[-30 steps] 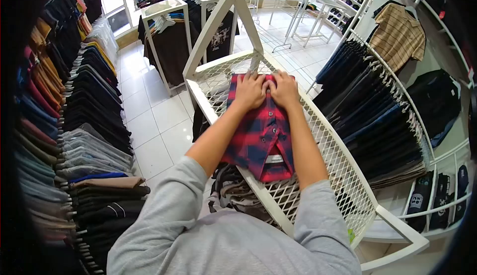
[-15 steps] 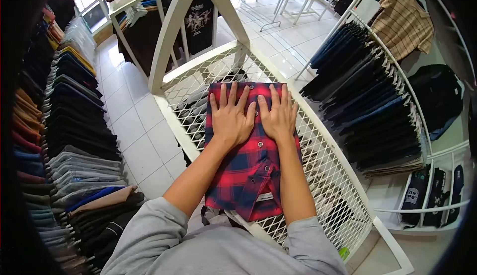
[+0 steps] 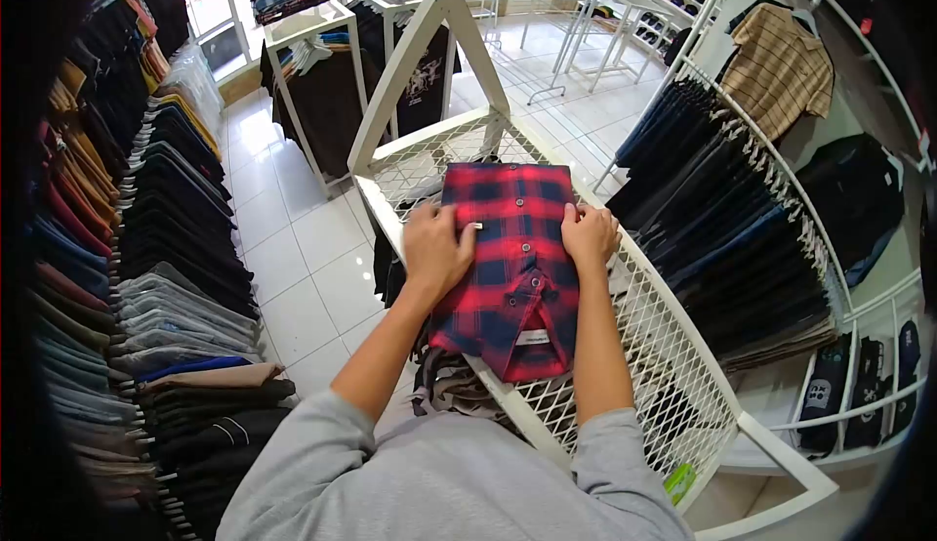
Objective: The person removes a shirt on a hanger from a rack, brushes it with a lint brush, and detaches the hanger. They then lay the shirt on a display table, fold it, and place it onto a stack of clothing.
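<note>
A folded red and navy plaid shirt (image 3: pixel 512 277) lies flat on a white metal mesh rack (image 3: pixel 673 385). Its buttoned front faces up, and the collar with a pale label points toward me. My left hand (image 3: pixel 437 248) grips the shirt's left edge, fingers curled down over the side and thumb on top. At the opposite edge, my right hand (image 3: pixel 590 235) pinches the cloth between thumb and bent fingers. The fingertips of both hands are partly hidden, and the left one is slightly blurred.
Hanging trousers (image 3: pixel 185 189) line the left side, and more dark trousers (image 3: pixel 722 219) hang at the right. A white A-shaped frame (image 3: pixel 400 72) rises at the rack's far end. Something bright green (image 3: pixel 680 482) sits by its near right corner. Clothes lie under the mesh.
Both hands have slid apart from lying flat on the shirt's top to its left and right edges, fingers now curled. The camera view has shifted.
</note>
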A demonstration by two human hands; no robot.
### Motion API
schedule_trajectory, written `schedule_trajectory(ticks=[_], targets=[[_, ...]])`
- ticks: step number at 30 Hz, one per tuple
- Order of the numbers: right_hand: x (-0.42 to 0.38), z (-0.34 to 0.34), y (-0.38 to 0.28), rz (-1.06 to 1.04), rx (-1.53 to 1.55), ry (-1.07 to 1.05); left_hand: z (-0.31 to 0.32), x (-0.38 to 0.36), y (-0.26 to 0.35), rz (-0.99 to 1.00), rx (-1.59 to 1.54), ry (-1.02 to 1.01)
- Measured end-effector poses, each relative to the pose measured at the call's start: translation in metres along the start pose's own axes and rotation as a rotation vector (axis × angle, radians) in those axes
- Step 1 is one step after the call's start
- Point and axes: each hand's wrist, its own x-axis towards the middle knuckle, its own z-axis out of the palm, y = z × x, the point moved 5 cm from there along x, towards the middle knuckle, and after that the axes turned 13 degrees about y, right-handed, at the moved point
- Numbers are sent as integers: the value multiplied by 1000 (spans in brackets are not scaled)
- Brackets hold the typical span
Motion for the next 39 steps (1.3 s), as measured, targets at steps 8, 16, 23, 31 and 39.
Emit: schedule_trajectory(ticks=[8, 16, 23, 31, 39], targets=[[2, 29, 15, 54, 25, -79, -52, -58, -4, -353, 99, -274], [14, 29, 14, 108, 305, 14, -24, -57, -40, -595, -435, -425], [-7, 4, 2, 228, 877, -364, -51, -43, -34, -696, -1005, -503], [-86, -95, -169, 356, 1314, -379, -164, 26, -126, -650, -1202, -476], [-140, -36, -350, 249, 1481, -681, -235, 103, -285, -827, -1349, -238]])
